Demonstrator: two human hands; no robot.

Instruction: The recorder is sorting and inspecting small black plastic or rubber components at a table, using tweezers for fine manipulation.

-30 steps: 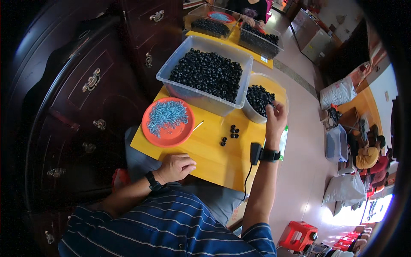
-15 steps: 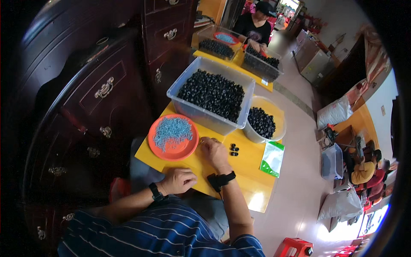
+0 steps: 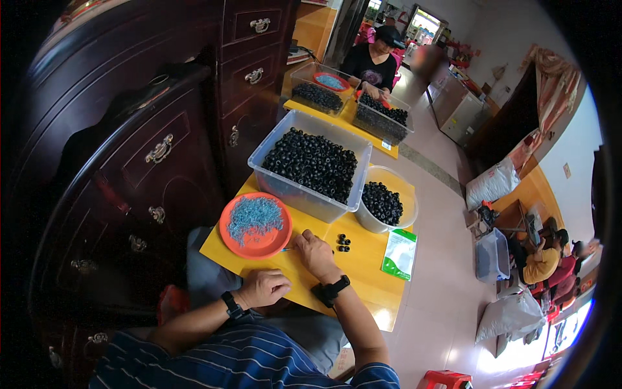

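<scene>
My right hand [image 3: 315, 253] rests on the yellow table [image 3: 363, 282], its fingers pinched together just right of an orange plate [image 3: 280, 244]. A thin bluish sliver shows by its fingertips; I cannot tell whether they grip it. On the plate lies a heap of small blue-grey metal pieces [image 3: 254, 217] that look like screws. My left hand [image 3: 264, 287] is curled closed at the table's near edge, below the plate; what it holds, if anything, is hidden. Several small black ring-like pieces [image 3: 343, 243] stand in a cluster right of my right hand.
Behind the plate stands a large clear bin [image 3: 311, 198] of black pieces, with a round tub [image 3: 411, 217] of them beside it. A green-and-white packet [image 3: 399, 254] lies at the right edge. Dark drawers [image 3: 155, 155] line the left. A person [image 3: 376, 61] works at another table beyond.
The whole view has shifted, so the table sits lower in it. My hands keep about the same places by the plate. The bluish sliver by my right fingertips now shows more clearly.
</scene>
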